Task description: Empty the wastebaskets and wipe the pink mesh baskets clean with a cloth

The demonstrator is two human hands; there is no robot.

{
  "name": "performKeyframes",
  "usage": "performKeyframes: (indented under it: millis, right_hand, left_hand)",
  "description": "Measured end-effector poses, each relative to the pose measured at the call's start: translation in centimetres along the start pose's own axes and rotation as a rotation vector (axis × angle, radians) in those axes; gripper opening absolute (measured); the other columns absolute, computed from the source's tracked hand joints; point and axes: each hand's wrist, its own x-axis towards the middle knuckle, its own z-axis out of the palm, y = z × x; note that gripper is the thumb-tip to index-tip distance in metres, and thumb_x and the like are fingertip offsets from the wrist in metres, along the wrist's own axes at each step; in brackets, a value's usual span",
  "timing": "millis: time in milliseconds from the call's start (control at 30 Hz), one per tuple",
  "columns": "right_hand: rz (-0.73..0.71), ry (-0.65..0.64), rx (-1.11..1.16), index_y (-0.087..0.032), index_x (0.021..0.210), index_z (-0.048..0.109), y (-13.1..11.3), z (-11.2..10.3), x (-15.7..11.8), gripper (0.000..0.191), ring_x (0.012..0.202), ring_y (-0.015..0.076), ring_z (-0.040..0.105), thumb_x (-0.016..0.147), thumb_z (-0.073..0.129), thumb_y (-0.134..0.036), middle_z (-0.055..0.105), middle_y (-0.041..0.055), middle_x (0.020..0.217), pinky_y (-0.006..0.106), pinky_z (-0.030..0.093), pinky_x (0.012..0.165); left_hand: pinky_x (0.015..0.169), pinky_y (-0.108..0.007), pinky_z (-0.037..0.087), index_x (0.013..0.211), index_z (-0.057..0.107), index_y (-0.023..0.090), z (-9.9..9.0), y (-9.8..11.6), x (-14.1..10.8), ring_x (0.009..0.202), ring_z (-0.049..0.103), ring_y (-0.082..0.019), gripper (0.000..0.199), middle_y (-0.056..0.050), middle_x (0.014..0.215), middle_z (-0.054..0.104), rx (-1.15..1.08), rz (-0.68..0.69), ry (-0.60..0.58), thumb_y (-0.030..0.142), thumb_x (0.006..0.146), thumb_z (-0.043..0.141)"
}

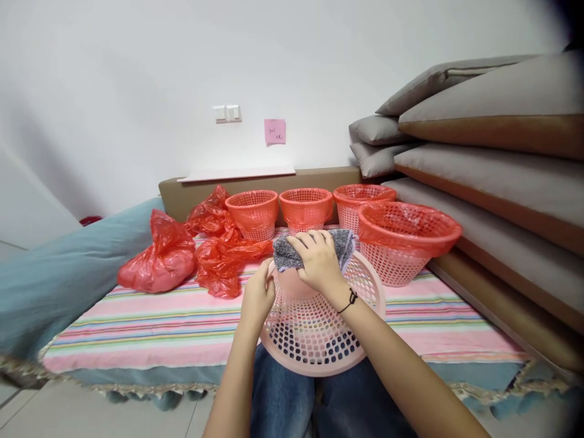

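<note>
A pink plastic mesh basket (319, 368) is tilted over my knees, its wide rim towards me. My left hand (260, 292) grips the basket's rim on the left side. With my right hand (317, 258) I press a grey cloth with purple edging (344, 246) against the far part of the basket. The right fingers are bent over the cloth, and a dark cord bracelet is on that wrist. Just beyond stand several similar baskets lined with red bags, the nearest being the lined basket (396, 264) on the right.
Tied and crumpled red plastic bags (159, 258) lie to the left on the striped cover (150, 340). Grey and brown cushions (497, 176) are stacked high at the right. A blue-covered armrest (77, 261) bounds the left side, and a wall (319, 73) rises behind.
</note>
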Motion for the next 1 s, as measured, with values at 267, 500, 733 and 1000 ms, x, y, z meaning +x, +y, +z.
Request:
performKeyframes:
  millis: [267,500,733,1000]
  right_hand:
    - [0.558,0.126,-0.242,-0.008,0.128,0.056,5.1,-1.5,-1.1,0.047,0.098,0.0342,0.057,0.084,0.043,-0.013,0.066,0.0203,0.108,0.045,0.039,0.081]
    - [0.650,0.160,0.063,-0.009,0.127,0.056,6.0,-1.7,-6.2,0.044,0.100,0.0342,0.063,0.091,0.042,-0.030,0.068,0.0211,0.112,0.043,0.046,0.082]
    - [0.704,0.246,0.298,-0.011,0.132,0.053,7.2,1.7,-10.9,0.051,0.116,0.0324,0.058,0.089,0.045,-0.037,0.063,0.0197,0.126,0.047,0.045,0.097]
    - [0.389,0.177,0.082,-0.010,0.125,0.059,5.2,-0.1,-4.5,0.049,0.109,0.0313,0.055,0.078,0.046,-0.014,0.065,0.0175,0.119,0.046,0.041,0.097]
  left_hand:
    - [0.077,-0.036,0.054,0.106,0.060,0.020,4.2,-3.1,-6.1,0.089,0.070,-0.025,0.026,-0.008,0.096,0.073,-0.199,-0.340,0.211,0.031,0.082,0.058]
    - [0.085,-0.037,0.051,0.122,0.055,0.021,2.0,-1.8,-6.3,0.098,0.068,-0.025,0.033,-0.010,0.113,0.070,-0.071,-0.345,0.378,0.033,0.092,0.046]
    - [0.107,-0.044,0.043,0.126,0.056,0.017,-1.5,-2.1,-2.4,0.121,0.058,-0.026,0.044,-0.011,0.127,0.065,-0.019,0.015,0.092,0.017,0.083,0.047]
    - [0.112,-0.043,0.041,0.135,0.049,0.019,-0.8,-2.5,-1.2,0.127,0.056,-0.023,0.061,-0.010,0.134,0.060,-0.148,0.087,-0.073,0.006,0.075,0.042]
